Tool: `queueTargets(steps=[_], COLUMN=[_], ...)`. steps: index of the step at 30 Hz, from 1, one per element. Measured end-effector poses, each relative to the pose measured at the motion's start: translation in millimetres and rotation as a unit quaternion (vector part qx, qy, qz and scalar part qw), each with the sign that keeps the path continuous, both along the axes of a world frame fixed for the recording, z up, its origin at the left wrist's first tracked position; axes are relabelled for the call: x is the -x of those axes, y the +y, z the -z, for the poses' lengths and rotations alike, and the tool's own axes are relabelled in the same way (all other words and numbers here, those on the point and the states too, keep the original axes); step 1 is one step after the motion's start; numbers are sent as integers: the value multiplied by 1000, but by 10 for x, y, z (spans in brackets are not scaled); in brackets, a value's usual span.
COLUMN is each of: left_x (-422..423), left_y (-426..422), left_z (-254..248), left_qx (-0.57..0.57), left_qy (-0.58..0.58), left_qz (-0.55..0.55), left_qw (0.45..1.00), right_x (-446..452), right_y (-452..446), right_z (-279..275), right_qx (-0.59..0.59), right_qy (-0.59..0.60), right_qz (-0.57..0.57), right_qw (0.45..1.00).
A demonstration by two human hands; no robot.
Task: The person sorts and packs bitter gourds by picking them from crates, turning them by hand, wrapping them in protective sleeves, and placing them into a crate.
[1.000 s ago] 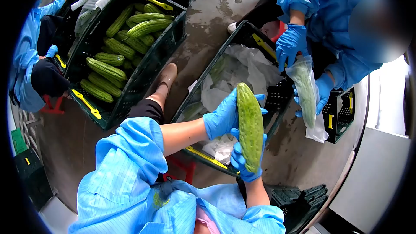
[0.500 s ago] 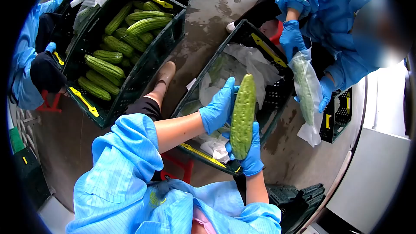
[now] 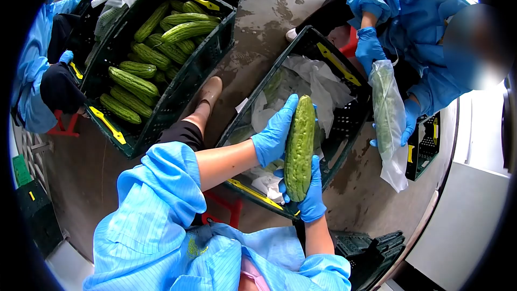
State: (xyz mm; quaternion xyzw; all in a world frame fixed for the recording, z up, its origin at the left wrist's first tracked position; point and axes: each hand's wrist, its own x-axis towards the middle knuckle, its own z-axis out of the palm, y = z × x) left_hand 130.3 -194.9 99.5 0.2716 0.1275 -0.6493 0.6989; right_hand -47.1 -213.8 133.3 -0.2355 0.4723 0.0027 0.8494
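A green bitter melon point(image 3: 300, 148) with bumpy skin is held lengthwise between my two blue-gloved hands. My left hand point(image 3: 274, 137) grips its upper left side, the fingers partly hidden behind it. Around its lower end my right hand point(image 3: 311, 196) is closed, thumb and fingers on either side. Below the melon stands a dark green crate point(image 3: 344, 129) with several melons wrapped in white film point(image 3: 318, 78) inside. To the left, a larger dark crate point(image 3: 177, 94) holds several unwrapped bitter melons point(image 3: 156, 54).
Opposite on the right, a co-worker in blue holds a melon in a white sleeve point(image 3: 389, 113). Another person's knee and gloved hand point(image 3: 66, 57) show at the far left. Folded dark crates point(image 3: 371, 253) lie near my right elbow; a red stool point(image 3: 231, 210) is beneath me.
The bitter melon has turned slightly in my hands and stands a little more upright. The co-worker's wrapped melon has shifted right and slightly down, and their upper hand now sits apart from the sleeve's top.
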Motion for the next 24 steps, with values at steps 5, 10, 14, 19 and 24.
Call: queueTargets(steps=[5,10,14,19,24], left_x=[17,-2,63,34,12], left_y=[14,32,-28,-16,-27], left_z=[193,73,144,96,90], left_qx=[27,75,32,29,16], left_qy=[-36,-7,-113,-167,-204], left_qz=[-48,-48,-89,-90,-79], left_qw=[998,996,989,981,976], right_x=[47,61,24,15,-13], right_y=[-21,-37,-50,-35,27], right_z=[162,167,126,120,115], right_qx=[181,178,169,192,218], right_qy=[37,38,32,46,40], right_qz=[-54,-39,-31,-39,-41], right_qw=[981,982,985,980,974])
